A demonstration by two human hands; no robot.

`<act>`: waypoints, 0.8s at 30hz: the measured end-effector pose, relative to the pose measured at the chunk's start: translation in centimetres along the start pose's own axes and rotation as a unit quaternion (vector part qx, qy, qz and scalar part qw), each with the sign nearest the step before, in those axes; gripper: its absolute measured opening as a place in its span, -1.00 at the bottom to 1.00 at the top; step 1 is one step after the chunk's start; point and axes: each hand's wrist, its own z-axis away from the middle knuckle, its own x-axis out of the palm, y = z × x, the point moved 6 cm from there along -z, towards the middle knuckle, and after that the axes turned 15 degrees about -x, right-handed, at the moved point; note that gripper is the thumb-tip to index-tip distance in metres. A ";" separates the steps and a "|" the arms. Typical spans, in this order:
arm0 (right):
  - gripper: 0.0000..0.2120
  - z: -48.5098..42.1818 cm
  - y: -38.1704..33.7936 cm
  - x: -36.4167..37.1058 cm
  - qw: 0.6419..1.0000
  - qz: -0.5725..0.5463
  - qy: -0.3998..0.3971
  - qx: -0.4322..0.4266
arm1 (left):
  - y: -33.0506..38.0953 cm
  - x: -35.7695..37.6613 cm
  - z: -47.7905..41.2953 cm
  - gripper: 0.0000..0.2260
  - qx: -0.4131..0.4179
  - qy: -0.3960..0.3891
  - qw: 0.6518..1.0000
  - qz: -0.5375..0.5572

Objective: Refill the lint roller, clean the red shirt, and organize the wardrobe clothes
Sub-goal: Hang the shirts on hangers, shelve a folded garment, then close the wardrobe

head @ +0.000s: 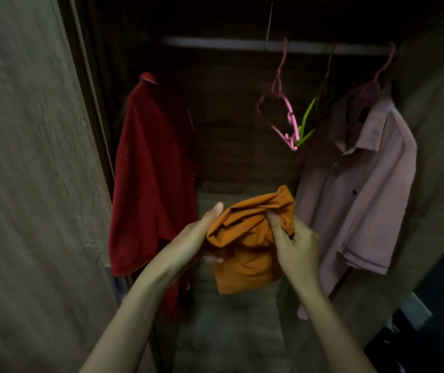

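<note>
A pale wood-grain wardrobe door (27, 157) fills the left side. Inside the dim wardrobe, a dark red short-sleeved shirt (151, 170) hangs at the left, below a pale horizontal rail (215, 43). In the near middle, the left hand (188, 238) grips a crumpled orange cloth garment (247, 246) at its left edge, thumb on top and fingers curled beneath. The right hand (296, 246) pinches bunched folds on the garment's right side. Farther back and to the right, an empty pink plastic hanger (282, 103) and a thin green hanger (309, 111) dangle from the rail. At the right, a pale pink collared shirt (358, 184) hangs on another pink hanger (376, 79), just beside the orange garment.
</note>
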 end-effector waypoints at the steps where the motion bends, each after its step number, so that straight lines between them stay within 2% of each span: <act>1: -0.64 0.1 0.2 -0.1 1.000 0.000 0.005 0.005 | 0.1 -0.4 -0.3 -0.53 0.006 0.017 0.999 -0.030; 6: -0.62 0.4 1.3 -0.2 0.999 -0.015 0.017 0.046 | 1.6 -0.8 1.5 -0.51 0.133 0.116 0.966 -0.190; 9: -0.65 0.6 1.6 -0.1 0.998 -0.029 0.010 0.061 | 2.1 -0.9 1.4 -0.57 0.174 0.177 0.944 -0.218; 11: -0.69 0.6 1.7 0.1 0.996 -0.047 0.001 0.072 | 2.5 -0.7 1.1 -0.67 0.198 0.176 0.943 -0.199; 13: -0.74 0.6 1.8 0.3 0.995 -0.064 -0.009 0.080 | 2.8 -0.3 1.0 -0.75 0.206 0.143 0.953 -0.171; 18: -0.82 0.8 2.7 0.4 0.988 -0.093 -0.003 0.124 | 1.9 0.4 -0.7 -0.82 0.129 0.090 0.987 -0.012; 20: -0.71 1.1 3.4 0.8 0.983 -0.102 -0.007 0.150 | 1.5 0.7 -1.1 -0.81 0.107 0.083 0.989 0.054; 22: -0.47 1.3 3.8 0.8 0.980 -0.096 0.012 0.172 | 1.5 0.6 -1.4 -0.84 0.119 0.105 0.984 0.084; 23: -0.41 1.2 3.6 0.5 0.984 -0.067 0.035 0.162 | 1.6 0.6 -1.5 -0.86 0.128 0.119 0.981 0.085; 24: -0.44 1.0 3.1 -0.1 0.990 -0.024 0.060 0.128 | 1.6 0.6 -1.6 -0.86 0.136 0.127 0.979 0.082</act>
